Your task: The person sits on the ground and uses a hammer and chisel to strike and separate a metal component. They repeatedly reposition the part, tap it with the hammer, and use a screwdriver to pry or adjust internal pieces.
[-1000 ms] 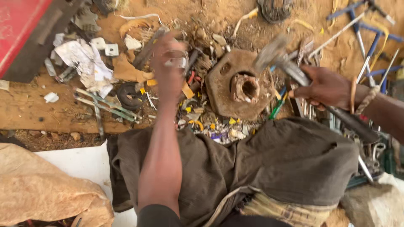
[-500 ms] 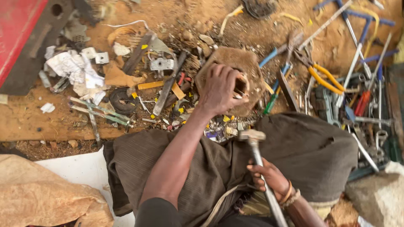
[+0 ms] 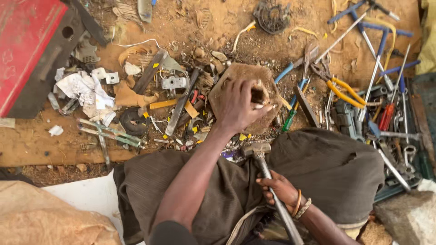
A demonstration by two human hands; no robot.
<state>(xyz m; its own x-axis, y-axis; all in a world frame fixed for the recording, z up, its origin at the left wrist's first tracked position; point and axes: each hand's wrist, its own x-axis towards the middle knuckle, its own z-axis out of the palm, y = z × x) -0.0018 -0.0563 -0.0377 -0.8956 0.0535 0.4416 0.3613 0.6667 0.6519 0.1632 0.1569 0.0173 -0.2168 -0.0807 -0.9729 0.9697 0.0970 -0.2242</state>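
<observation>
Head view: the left hand (image 3: 238, 106) lies on top of a rusty metal block (image 3: 236, 75) on the sandy ground, with the fingers curled down over the hole in its middle, and it seems to pinch a small pale piece there; what the piece is I cannot tell. The block sits just in front of the person's knees, in the centre of the view. The right hand (image 3: 279, 190) is low, over the lap, and it is closed around the metal handle of a hammer (image 3: 261, 156). The hammer head points up toward the block and rests near its lower edge, just apart from it. On the right wrist there are bracelets (image 3: 300, 205).

The lap is covered by a dark brown cloth (image 3: 336, 165). Left of the block lie a flat metal bar (image 3: 180, 105), a black ring (image 3: 131, 120), small yellow scraps and crumpled white paper (image 3: 84, 88). Further left stands a red box (image 3: 27, 41). Right of the block lie a green screwdriver (image 3: 289, 121), yellow-handled pliers (image 3: 343, 88), blue-handled tools (image 3: 379, 41) and many wrenches (image 3: 399, 149) in a dense heap. At the bottom left lies a tan sack (image 3: 41, 218), and at the bottom right a grey stone (image 3: 406, 218).
</observation>
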